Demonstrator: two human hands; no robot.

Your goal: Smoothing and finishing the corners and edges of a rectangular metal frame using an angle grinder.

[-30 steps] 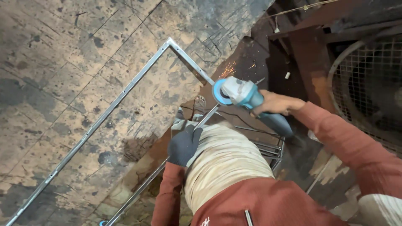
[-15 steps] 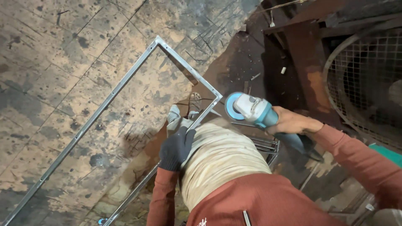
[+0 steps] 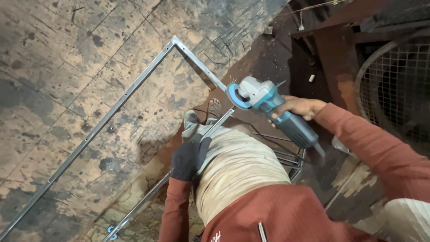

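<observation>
My right hand (image 3: 298, 107) grips the body of a teal and grey angle grinder (image 3: 268, 109). Its blue disc (image 3: 234, 96) touches the corner of a thin grey metal frame (image 3: 121, 104) that lies on the floor, and a few sparks show at the contact. My left hand (image 3: 190, 156), in a dark glove, presses on the frame's near bar where it crosses my bent leg in pale trousers. A sandalled foot (image 3: 214, 107) rests on the floor beside that bar.
The floor (image 3: 67, 54) is stained, cracked stone. Several metal rods (image 3: 286, 157) lie under my right forearm. A round wire-mesh guard (image 3: 394, 80) and rusty brown metal beams (image 3: 336, 54) stand at the right. A small blue clamp (image 3: 110, 231) sits near the frame's lower end.
The grinder has come down and left, from above the frame to its corner, and the disc now touches the metal. My left hand stays on the bar.
</observation>
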